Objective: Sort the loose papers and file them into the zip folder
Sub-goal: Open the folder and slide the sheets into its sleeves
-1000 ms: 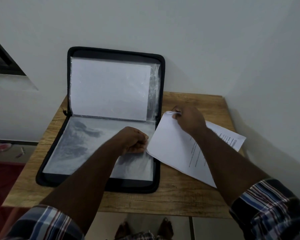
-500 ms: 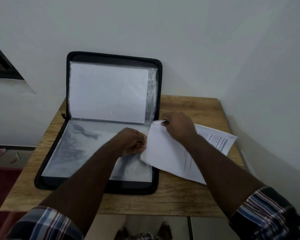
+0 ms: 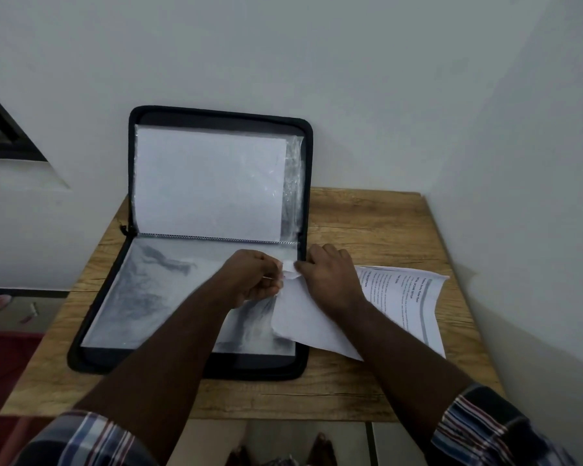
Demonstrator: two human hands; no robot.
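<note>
Standing open on a wooden surface (image 3: 367, 223), a black zip folder (image 3: 303, 183) has its far half propped upright against a pale wall and its near half lying flat. Clear plastic sleeves fill both halves; the upright sleeve holds a white sheet (image 3: 209, 183). At the right edge of the flat half, the person's two hands meet. The left hand (image 3: 254, 275) has its fingers curled, pinching the edge of the flat clear sleeve (image 3: 142, 297). The right hand (image 3: 330, 277) grips the far corner of a loose white paper (image 3: 303, 327), which touches the sleeve's right edge and overlaps the folder's near right part. Under that paper, just right of the folder, lies a printed sheet (image 3: 414, 307) with lines of text. Both forearms come from plaid sleeves at the near edge.
</note>
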